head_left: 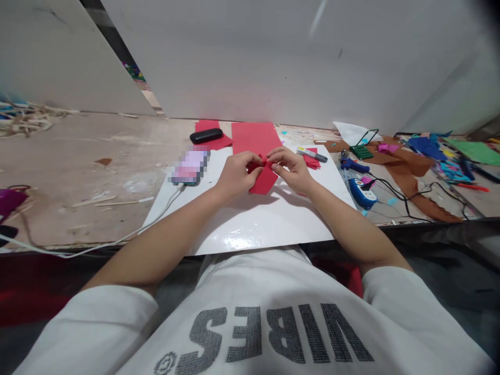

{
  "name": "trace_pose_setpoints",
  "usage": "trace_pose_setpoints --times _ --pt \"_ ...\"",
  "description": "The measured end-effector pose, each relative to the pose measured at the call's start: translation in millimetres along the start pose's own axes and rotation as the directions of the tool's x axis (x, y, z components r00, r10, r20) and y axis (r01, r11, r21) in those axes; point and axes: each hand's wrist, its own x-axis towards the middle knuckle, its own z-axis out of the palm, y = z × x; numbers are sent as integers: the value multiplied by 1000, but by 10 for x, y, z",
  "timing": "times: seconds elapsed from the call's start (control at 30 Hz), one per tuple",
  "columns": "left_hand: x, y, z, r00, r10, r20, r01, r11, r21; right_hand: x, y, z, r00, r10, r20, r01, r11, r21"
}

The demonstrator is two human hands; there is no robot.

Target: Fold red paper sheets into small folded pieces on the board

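Observation:
Both of my hands meet over a white board [250, 221] and pinch a piece of red paper [264, 181] between them. My left hand [238, 171] is closed on the paper's left side, thumb and fingertips together. On its right side my right hand [292, 167] grips it the same way. The paper looks folded or curled at the top, where the fingertips hide part of it, and a flat flap hangs below. Behind the hands lies a larger red sheet [255, 136]. A small stack of red pieces [311, 161] sits right of my right hand, under a grey-and-yellow marker or cutter [312, 154].
Left of the board's middle lies a phone [190, 165] with a white cable [164, 208]. A black case [206, 136] rests on red scraps. At right are a blue glue gun [354, 166], a blue power socket [362, 194], black cords and brown scraps [420, 190]. A wall rises behind.

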Motion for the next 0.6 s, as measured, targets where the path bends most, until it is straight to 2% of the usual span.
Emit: trace_pose_setpoints --times 0.27,0.4,0.6 --pt "-18 -30 0 998 65 2 -65 998 26 14 11 59 982 182 -42 -177 979 98" --pt "-15 -27 -13 987 149 58 -153 986 69 27 -10 61 979 190 -74 -181 977 117" --pt "-8 -82 -28 973 229 7 -229 969 93 22 -11 13 986 140 -87 -134 989 70"
